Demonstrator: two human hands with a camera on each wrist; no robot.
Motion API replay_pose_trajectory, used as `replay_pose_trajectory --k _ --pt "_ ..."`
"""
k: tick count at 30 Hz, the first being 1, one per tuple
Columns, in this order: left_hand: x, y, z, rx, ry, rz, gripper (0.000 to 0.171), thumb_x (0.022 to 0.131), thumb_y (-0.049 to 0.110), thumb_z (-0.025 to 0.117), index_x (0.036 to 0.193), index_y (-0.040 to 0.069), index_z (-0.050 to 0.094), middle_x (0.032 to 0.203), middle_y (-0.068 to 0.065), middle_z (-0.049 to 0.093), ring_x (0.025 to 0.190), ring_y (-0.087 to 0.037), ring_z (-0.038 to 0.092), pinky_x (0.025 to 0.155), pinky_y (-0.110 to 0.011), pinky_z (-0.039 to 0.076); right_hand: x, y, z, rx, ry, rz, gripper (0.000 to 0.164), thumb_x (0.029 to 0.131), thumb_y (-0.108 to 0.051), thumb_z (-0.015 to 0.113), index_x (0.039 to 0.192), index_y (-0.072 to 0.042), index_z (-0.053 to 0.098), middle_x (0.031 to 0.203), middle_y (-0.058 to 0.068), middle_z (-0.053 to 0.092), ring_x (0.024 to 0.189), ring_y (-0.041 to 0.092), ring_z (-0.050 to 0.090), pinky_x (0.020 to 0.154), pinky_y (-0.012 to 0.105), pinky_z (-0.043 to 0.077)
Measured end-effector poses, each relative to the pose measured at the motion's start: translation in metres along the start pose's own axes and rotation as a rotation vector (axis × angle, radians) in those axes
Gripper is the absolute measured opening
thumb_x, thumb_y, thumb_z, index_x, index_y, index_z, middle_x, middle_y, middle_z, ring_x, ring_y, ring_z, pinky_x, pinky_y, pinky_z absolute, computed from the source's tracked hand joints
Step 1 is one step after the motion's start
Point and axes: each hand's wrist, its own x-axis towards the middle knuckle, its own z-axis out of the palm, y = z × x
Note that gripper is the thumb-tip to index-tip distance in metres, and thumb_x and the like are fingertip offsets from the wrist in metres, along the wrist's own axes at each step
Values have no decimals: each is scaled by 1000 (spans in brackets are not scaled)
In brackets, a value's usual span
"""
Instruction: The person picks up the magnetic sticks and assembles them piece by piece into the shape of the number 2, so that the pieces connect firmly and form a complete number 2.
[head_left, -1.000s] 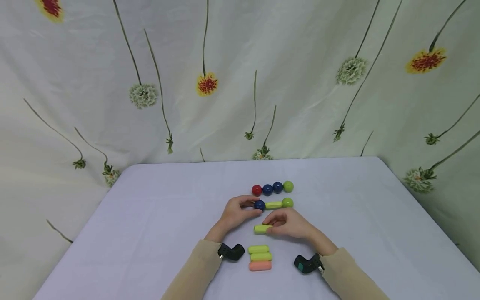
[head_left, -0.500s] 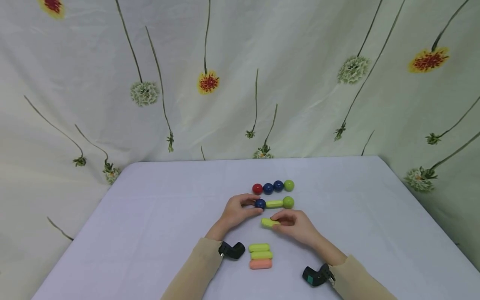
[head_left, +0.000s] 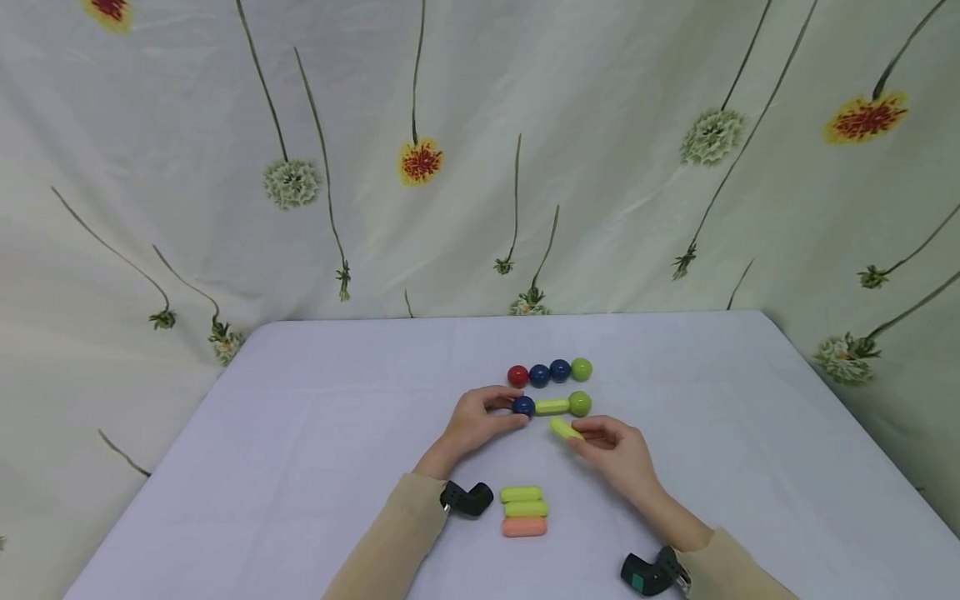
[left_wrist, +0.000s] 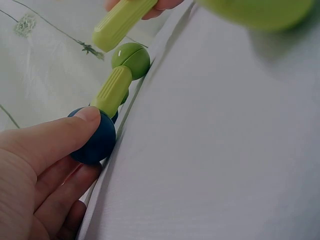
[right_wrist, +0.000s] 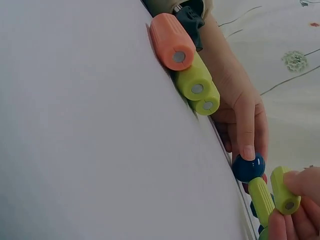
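My left hand holds a blue ball between thumb and fingers. That ball joins one end of a yellow-green magnetic rod, whose other end meets a green ball, making a short bar on the table. In my right hand, thumb and fingers pinch a second yellow-green magnetic rod by one end. It slants just in front of the green ball; the left wrist view shows a gap between them. A round metal disc shows in the held rod's end.
Behind the bar, a red ball, two blue balls and a green ball stand in a row. Nearer on the white table lie two yellow-green rods and an orange rod. A flowered cloth hangs behind.
The right hand has carried its rod rightward and away from the body, toward the green ball, turning it from level to slanted. The left hand keeps its hold on the blue ball.
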Motion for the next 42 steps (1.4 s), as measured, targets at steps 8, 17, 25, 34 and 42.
replay_pose_trajectory --k 8,17,25,34,42 --pt "0 2 0 -4 0 -10 40 77 26 78 114 14 68 105 0 67 94 -11 62 89 -34 47 -5 -3 -3 33 153 67 28 76 -9 78 101 1 69 93 11 68 78 6 62 68 18 51" --pt "1 1 0 -13 -5 -14 41 77 28 78 114 13 68 105 0 67 94 -11 62 89 -34 47 -4 -3 -5 35 225 93 28 77 -9 78 102 1 68 94 13 69 77 3 62 65 17 51" --pt "1 3 -1 -11 -5 -13 41 77 25 79 114 11 67 107 -1 66 95 -12 62 89 -33 47 -1 1 -5 41 255 113 27 77 -7 77 100 1 68 90 11 69 74 3 62 63 17 50" --pt "1 3 -1 -21 -6 -15 39 77 25 79 113 13 68 105 0 67 94 -11 62 89 -34 47 0 0 -5 41 282 129 25 77 -7 76 100 2 68 89 11 68 73 3 60 61 16 49" --pt "1 2 -1 -24 -9 -21 39 77 25 79 113 15 68 106 1 66 95 -11 62 90 -34 47 1 2 -5 34 304 136 25 77 -6 76 99 2 69 90 10 68 72 3 60 61 16 49"
